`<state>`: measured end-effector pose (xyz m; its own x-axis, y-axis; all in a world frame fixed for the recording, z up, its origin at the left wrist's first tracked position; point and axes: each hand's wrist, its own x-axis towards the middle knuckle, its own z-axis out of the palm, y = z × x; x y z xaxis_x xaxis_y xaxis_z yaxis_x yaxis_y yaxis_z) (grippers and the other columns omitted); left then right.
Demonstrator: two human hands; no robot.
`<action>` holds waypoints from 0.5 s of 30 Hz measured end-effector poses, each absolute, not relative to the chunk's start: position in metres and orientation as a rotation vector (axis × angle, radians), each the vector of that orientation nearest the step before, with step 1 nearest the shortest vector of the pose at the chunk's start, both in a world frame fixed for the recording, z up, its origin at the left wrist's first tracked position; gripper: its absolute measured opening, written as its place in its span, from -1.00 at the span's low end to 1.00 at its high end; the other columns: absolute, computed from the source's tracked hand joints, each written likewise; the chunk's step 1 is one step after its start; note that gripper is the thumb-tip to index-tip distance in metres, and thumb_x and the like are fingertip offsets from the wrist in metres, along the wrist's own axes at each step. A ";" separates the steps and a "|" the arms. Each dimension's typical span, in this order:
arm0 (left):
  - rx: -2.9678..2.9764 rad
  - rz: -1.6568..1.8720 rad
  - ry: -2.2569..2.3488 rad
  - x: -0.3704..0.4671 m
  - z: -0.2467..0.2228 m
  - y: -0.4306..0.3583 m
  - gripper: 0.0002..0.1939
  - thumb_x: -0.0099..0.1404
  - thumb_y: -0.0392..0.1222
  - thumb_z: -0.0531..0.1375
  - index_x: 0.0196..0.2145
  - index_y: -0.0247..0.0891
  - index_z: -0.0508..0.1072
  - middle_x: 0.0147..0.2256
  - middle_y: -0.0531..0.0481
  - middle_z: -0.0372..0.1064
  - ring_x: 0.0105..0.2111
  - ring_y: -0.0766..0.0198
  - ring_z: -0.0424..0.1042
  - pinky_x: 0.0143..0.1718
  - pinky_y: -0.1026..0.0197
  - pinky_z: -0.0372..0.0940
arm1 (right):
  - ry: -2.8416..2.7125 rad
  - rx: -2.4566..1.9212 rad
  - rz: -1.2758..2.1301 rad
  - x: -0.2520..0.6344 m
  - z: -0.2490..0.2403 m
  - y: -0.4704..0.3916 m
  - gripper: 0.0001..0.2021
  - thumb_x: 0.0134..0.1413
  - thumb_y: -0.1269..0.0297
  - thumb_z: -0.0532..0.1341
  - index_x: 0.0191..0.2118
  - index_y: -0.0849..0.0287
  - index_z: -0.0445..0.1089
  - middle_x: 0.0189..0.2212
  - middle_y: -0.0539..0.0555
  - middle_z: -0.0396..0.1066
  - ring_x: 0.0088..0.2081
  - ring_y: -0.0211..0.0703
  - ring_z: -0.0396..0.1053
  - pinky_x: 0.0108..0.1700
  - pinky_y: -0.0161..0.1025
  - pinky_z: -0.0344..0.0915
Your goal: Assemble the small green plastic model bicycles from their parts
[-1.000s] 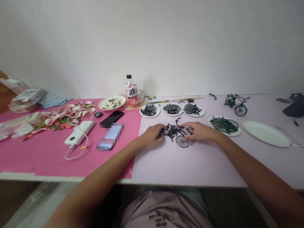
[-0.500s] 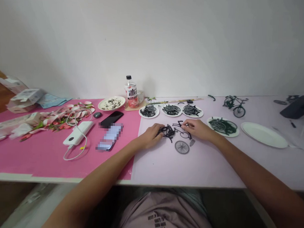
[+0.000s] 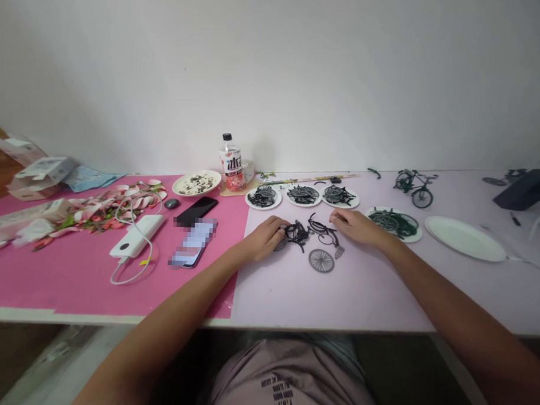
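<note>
My left hand (image 3: pixel 265 238) lies on the table with its fingers stretched to a small heap of black plastic bicycle parts (image 3: pixel 298 232). Part of a dark spoked wheel shows beneath it. My right hand (image 3: pixel 355 224) has its fingers curled together beside slim black bicycle parts (image 3: pixel 322 227); what its fingertips hold, if anything, is hidden. A loose grey spoked wheel (image 3: pixel 321 261) lies flat in front of the hands. Near it is a small dark rack-like piece (image 3: pixel 340 252).
Several white plates hold parts, among them a plate of dark green pieces (image 3: pixel 394 223). An assembled toy bicycle (image 3: pixel 414 187) stands at the back right, behind a bare white plate (image 3: pixel 466 239). Leftward are phones (image 3: pixel 197 212), a power bank (image 3: pixel 137 235), a bottle (image 3: pixel 233 166) and pink petals (image 3: pixel 114 206).
My right hand has shifted slightly away from the table's front edge, and the black parts beside it lie at a changed angle. My left hand has drawn slightly left, uncovering part of a wheel.
</note>
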<state>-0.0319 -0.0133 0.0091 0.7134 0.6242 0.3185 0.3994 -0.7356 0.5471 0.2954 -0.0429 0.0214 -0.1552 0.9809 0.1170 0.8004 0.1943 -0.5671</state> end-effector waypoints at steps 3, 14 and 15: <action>2.500 0.664 0.803 -0.033 0.007 -0.011 -0.60 0.47 -0.13 0.00 0.16 -0.27 0.40 0.10 -0.26 0.38 0.14 0.00 0.40 0.29 -0.10 0.27 | -2.006 -1.692 0.491 0.298 0.020 -0.041 -0.67 0.31 -0.04 0.13 -0.22 0.10 0.47 -0.28 0.13 0.56 -0.30 0.00 0.44 -0.25 -0.15 0.30; 2.584 0.468 0.783 -0.037 0.012 -0.016 -0.29 0.14 -0.09 0.37 0.24 -0.18 0.36 0.21 -0.27 0.30 0.23 -0.21 0.32 0.32 -0.22 0.21 | -2.067 -1.542 0.536 0.295 0.005 -0.033 -0.57 0.22 -0.12 0.26 0.05 0.04 0.51 0.10 0.17 0.47 0.12 0.16 0.42 0.18 0.07 0.37; 2.586 0.480 0.790 -0.037 0.012 -0.016 -0.26 0.13 -0.12 0.36 0.26 -0.19 0.34 0.21 -0.28 0.30 0.22 -0.20 0.33 0.30 -0.22 0.23 | -2.083 -1.528 0.549 0.294 0.004 -0.034 -0.53 0.18 -0.13 0.31 0.10 0.00 0.50 0.16 0.16 0.44 0.18 0.18 0.39 0.23 0.10 0.35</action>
<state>-0.0368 -0.0163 0.0119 0.7821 0.5881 0.2060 0.4535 -0.7639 0.4591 0.2941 -0.0344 0.0042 -0.2489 0.9564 0.1528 0.7570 0.2906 -0.5852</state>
